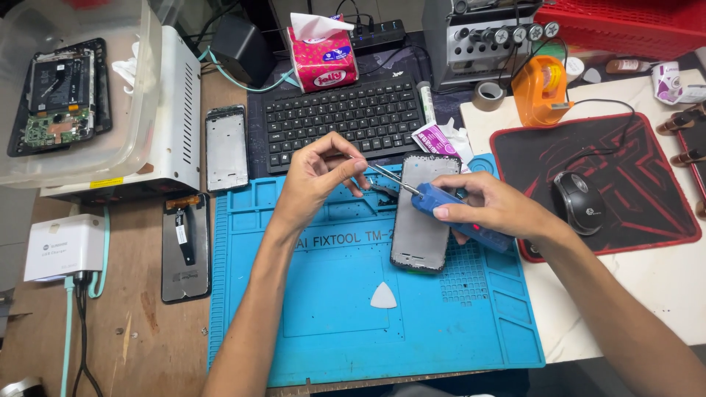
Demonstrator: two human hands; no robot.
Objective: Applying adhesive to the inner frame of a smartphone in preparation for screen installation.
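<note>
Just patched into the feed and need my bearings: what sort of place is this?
Most likely a phone repair bench. A blue repair mat holds a bare phone frame, an opened phone lies in a clear tray, and the right hand holds a blue powered tool.

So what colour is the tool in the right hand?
Blue, with a metal tip: the tool shows best in the head view.

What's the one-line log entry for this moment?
left hand: pinching thin metal tweezers | right hand: gripping blue handheld tool | both over grey phone frame on blue mat
</note>
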